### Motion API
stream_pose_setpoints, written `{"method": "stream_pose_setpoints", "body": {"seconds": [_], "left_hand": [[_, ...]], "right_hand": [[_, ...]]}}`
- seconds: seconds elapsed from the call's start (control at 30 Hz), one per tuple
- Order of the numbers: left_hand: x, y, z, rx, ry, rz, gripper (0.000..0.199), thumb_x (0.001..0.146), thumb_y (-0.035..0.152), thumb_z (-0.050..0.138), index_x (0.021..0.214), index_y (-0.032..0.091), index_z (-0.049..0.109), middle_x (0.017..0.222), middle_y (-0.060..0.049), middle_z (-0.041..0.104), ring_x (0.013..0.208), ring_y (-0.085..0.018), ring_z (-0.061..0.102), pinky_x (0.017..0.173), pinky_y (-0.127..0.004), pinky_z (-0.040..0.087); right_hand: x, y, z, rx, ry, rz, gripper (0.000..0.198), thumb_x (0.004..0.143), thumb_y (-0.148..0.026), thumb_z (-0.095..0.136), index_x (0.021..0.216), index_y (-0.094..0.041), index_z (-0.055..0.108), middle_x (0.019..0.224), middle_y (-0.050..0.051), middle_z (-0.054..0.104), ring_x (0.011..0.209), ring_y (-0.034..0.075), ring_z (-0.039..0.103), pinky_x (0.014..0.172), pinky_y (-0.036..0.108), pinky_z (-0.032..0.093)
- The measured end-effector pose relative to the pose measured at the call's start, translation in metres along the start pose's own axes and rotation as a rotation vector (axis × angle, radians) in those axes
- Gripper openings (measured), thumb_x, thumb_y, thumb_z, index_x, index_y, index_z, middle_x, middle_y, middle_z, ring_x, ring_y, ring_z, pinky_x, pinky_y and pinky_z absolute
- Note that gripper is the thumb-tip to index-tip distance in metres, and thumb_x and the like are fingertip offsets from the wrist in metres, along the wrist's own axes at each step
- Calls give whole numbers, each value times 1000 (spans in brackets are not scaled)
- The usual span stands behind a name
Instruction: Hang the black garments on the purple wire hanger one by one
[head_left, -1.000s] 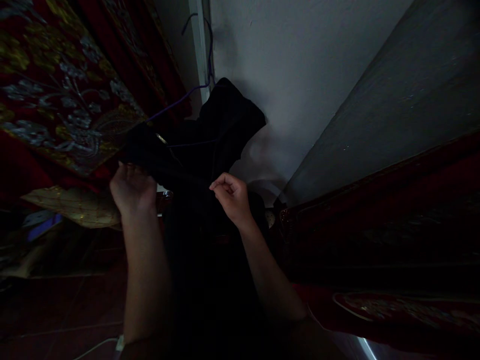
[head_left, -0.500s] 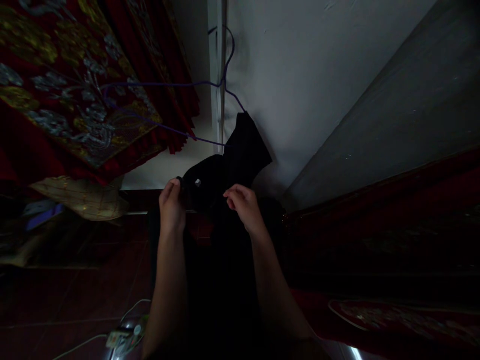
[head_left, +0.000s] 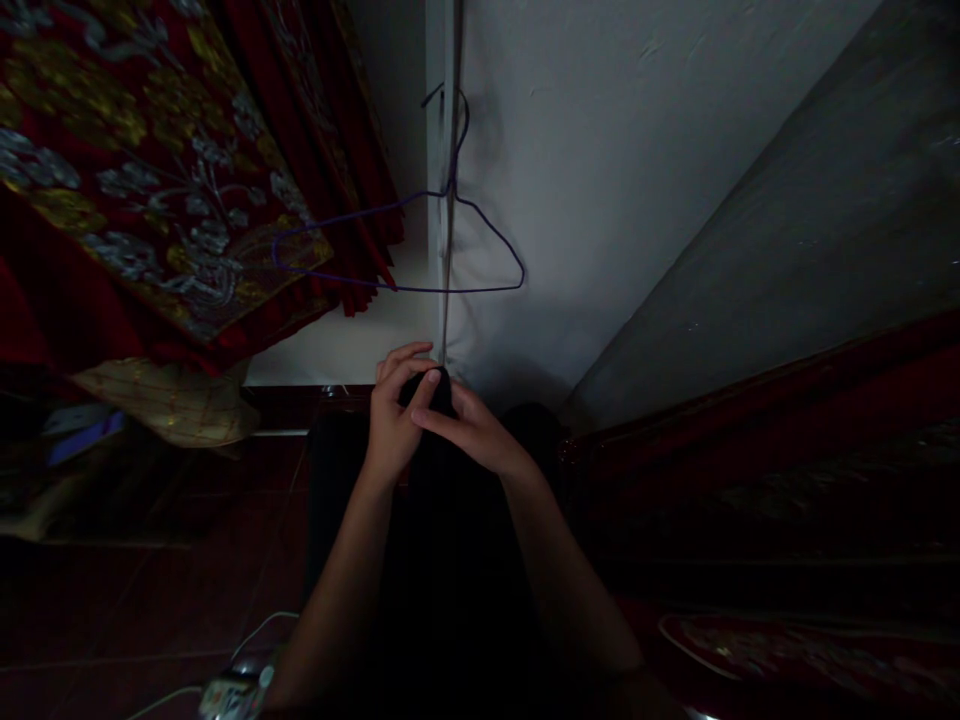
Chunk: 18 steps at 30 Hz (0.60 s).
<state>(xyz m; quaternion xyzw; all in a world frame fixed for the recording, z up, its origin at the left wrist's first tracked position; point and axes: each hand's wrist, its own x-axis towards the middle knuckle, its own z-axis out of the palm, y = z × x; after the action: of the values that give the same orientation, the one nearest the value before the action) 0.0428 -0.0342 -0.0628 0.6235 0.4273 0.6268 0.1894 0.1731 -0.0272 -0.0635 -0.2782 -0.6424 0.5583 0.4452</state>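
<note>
Moved since half a second ago: black garment [head_left: 442,390], then draped over one end of the purple hanger [head_left: 480,291], is now off it and bunched between the hands; both hands have drawn together.
Purple hanger: landmark; full outline visible, hook at the pale vertical strip [head_left: 442,230].
Black garment: below the hanger, apart from it; upper end a small dark bunch, lower extent lost in shadow.
Left hand [head_left: 394,420]: below the hanger, on the bunch's left; thumb laid on the black cloth, which is pinched against the fingers; upper fingers extended, slightly parted.
Right hand [head_left: 480,432]: below the hanger, on the bunch's right; cloth held between the thumb in front and the fingers behind. Thumb tip overlaps the left hand in view; contact cannot be told.
Red cloth [head_left: 150,180]: left of the hanger, gold and silver ornament; the hanger's left end crosses in front of its edge.
Grey wall [head_left: 600,180]: right of the hanger.
Beige checked cloth [head_left: 172,400]: below the hanger, well to the left.
Red tiled floor [head_left: 187,560]: lower left of the hanger.
Patterned red fabric [head_left: 787,645]: far lower right of the hanger, dim.
</note>
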Motion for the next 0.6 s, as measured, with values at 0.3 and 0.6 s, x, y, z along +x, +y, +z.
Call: {"method": "stream_pose_setpoints", "body": {"seconds": [0.3,0.6], "left_hand": [[3,-53,-50,47,-658,-106,36,94,49,62,115,22,72,100,-11,77,96,-28,73,85,-36,59],[58,-38,-111,-93,-579,-490,22,75,36,83,73,16,73,68,-4,65,56,-15,56,49,-21,43]], "right_hand": [[61,-48,-77,-363,118,-182,12,81,-32,72,81,-20,71,81,2,71,80,20,65,81,33,52],[124,2,-119,-592,309,-249,17,90,-30,62,81,-19,70,82,3,72,81,18,63,81,29,45]]}}
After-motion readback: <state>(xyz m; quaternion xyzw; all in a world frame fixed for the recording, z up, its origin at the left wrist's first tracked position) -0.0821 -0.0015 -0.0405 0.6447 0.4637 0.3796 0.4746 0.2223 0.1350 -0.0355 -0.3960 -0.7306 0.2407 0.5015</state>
